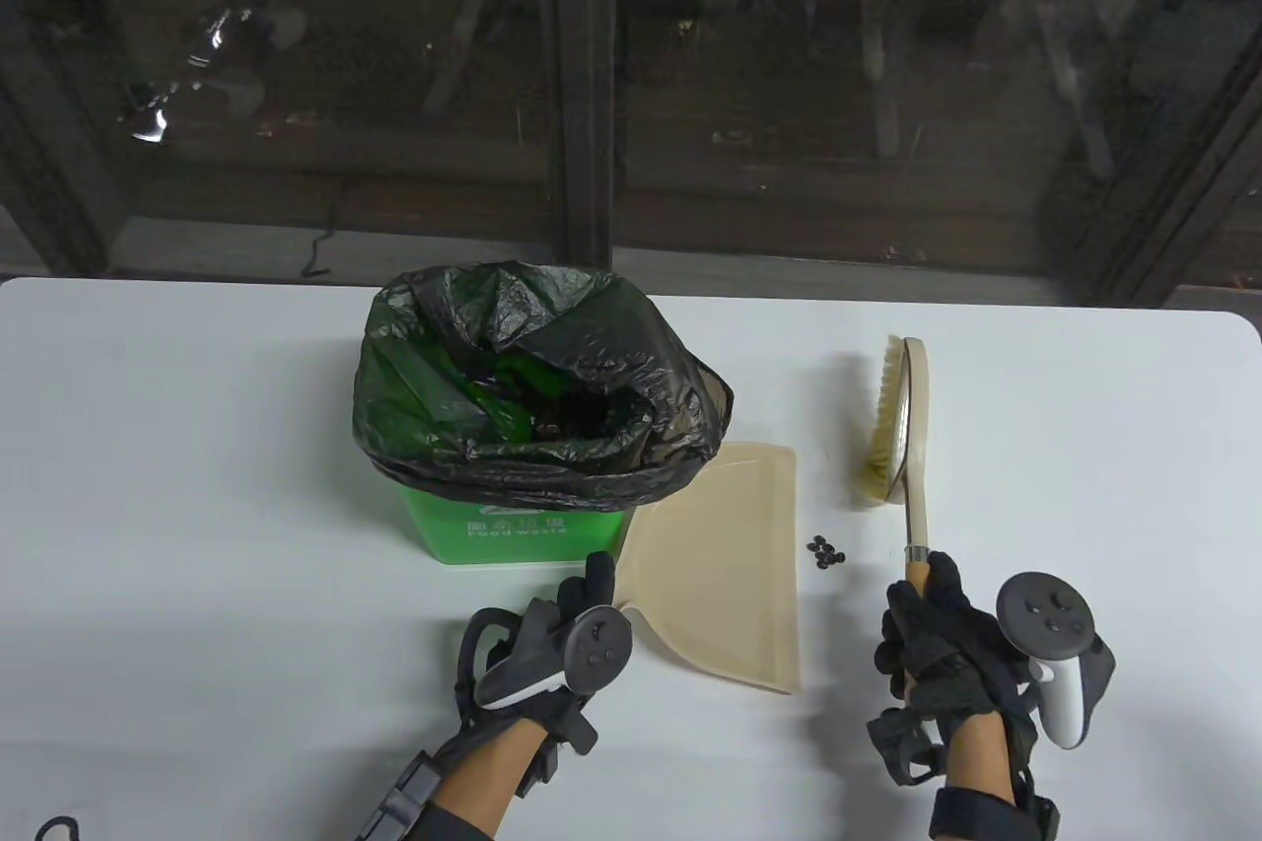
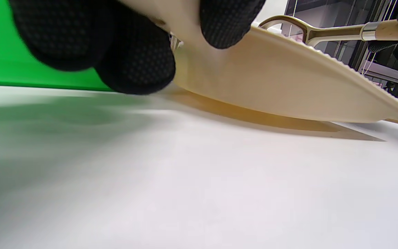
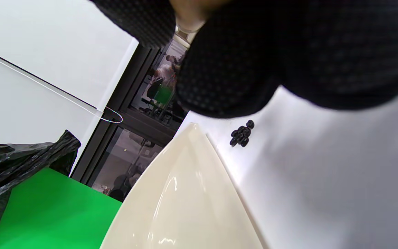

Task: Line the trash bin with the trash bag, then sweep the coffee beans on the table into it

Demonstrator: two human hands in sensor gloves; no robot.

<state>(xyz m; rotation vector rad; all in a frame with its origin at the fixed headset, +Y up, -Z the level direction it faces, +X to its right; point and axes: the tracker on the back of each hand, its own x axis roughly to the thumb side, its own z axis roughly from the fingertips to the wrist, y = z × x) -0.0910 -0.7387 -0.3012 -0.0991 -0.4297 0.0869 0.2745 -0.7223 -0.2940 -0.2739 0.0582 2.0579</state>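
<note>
Sweeping stage: bag-lined bin, dustpan, brush, beans on white surface.

The left hand [image 1: 552,654] is pinching the dustpan [image 1: 725,565] handle; the right hand [image 1: 937,644] is gripping the brush [image 1: 902,427] handle, bristles clear of the coffee beans [image 1: 826,553]. The beans are lying just beside the pan's right edge, near the trash bin [image 1: 523,525] with its trash bag [image 1: 532,378]. Risk: a hard stroke is liable to scatter beans past the pan's side.
</note>
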